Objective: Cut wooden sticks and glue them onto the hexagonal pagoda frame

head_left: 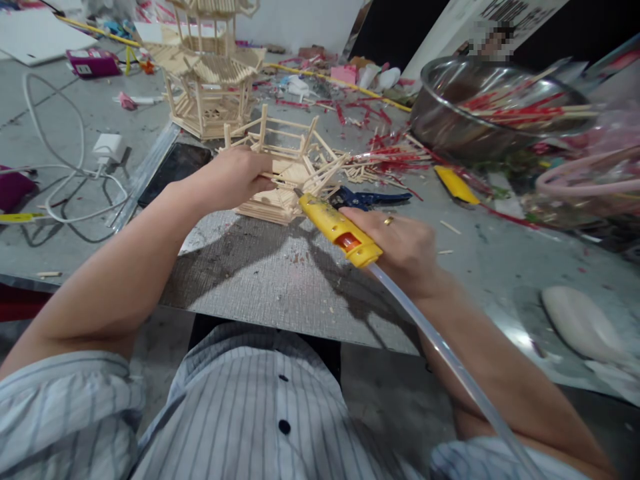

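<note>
My right hand (400, 247) is wrapped round a yellow hot glue gun (333, 227). A long clear glue stick (440, 347) runs out of its back end toward me. The gun's nozzle points at a small pavilion model (270, 207) built of thin wooden sticks, close to its right side. On the left of that model, my left hand (237, 173) has its fingers curled in and closed on the stick frame; the fingertips are partly hidden. Behind the gun's tip lie blue-handled pliers (370, 198). A dark phone (175, 173) lies under my left wrist.
A taller stick pagoda (210, 80) stands behind. Loose sticks with red tips (390, 157) lie to the right, near a steel bowl (425, 100) of more sticks. A white charger (109, 148) with its cable is at left, a white computer mouse (580, 323) at right.
</note>
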`<state>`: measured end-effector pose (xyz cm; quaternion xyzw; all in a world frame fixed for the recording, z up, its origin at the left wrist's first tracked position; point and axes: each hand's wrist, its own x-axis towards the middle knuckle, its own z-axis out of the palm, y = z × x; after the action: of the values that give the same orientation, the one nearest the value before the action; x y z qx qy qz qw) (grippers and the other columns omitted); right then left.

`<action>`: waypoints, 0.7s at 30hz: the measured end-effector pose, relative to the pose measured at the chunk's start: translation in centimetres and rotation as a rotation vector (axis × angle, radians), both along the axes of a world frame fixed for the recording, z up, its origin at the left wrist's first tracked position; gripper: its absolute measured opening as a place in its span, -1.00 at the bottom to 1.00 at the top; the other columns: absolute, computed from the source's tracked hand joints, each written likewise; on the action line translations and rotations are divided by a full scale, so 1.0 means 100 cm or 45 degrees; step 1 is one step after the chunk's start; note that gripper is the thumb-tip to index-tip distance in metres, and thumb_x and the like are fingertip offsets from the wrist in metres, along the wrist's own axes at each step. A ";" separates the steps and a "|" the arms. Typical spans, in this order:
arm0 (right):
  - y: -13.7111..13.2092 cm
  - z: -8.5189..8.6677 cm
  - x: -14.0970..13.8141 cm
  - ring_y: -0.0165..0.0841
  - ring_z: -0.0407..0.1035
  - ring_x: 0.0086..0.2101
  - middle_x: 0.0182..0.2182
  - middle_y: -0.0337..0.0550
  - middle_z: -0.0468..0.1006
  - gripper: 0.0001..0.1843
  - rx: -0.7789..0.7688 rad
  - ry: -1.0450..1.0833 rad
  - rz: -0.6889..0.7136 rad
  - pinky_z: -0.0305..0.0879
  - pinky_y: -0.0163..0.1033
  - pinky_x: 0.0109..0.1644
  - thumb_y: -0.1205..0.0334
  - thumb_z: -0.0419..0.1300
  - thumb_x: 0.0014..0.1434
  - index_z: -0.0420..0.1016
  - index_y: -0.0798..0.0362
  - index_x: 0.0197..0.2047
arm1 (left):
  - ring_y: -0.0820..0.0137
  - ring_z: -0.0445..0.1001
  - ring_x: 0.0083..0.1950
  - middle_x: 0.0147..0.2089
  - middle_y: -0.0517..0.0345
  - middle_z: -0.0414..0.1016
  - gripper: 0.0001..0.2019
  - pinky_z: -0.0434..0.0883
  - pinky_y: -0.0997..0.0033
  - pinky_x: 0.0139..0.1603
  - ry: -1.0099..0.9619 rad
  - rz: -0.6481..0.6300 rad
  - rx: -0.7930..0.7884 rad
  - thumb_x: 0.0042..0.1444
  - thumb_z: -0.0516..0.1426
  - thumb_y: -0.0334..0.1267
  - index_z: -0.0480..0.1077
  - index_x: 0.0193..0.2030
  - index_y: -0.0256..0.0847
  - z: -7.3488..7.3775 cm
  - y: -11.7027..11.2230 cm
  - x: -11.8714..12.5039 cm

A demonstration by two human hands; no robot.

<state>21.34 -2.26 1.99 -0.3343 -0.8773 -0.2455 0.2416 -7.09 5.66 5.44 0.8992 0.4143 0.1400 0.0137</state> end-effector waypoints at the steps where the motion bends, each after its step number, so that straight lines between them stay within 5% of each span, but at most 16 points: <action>1: 0.001 0.000 0.001 -0.39 0.42 -0.49 -0.30 -0.08 0.64 -0.55 -0.028 0.008 0.008 0.26 -0.24 -0.39 0.05 -0.10 0.34 0.43 0.12 0.07 | 0.32 0.45 -0.18 -0.34 0.09 0.47 -0.77 0.33 0.35 -0.11 0.007 0.007 -0.001 0.22 0.01 -0.18 0.44 -0.26 -0.21 0.001 0.000 0.001; 21: 0.004 0.006 0.003 -0.33 0.46 -0.53 -0.26 -0.07 0.66 -0.67 -0.009 0.092 0.198 0.28 -0.21 -0.46 0.22 0.05 0.28 0.32 0.08 0.08 | 0.29 0.47 -0.16 -0.31 0.07 0.50 -0.75 0.31 0.31 -0.09 0.054 0.041 0.005 0.23 0.02 -0.15 0.46 -0.22 -0.24 0.001 -0.001 0.003</action>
<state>21.65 -1.90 2.55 -0.2745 -0.8923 -0.2105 0.2900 -6.83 5.60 5.50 0.8951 0.4289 0.1218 0.0010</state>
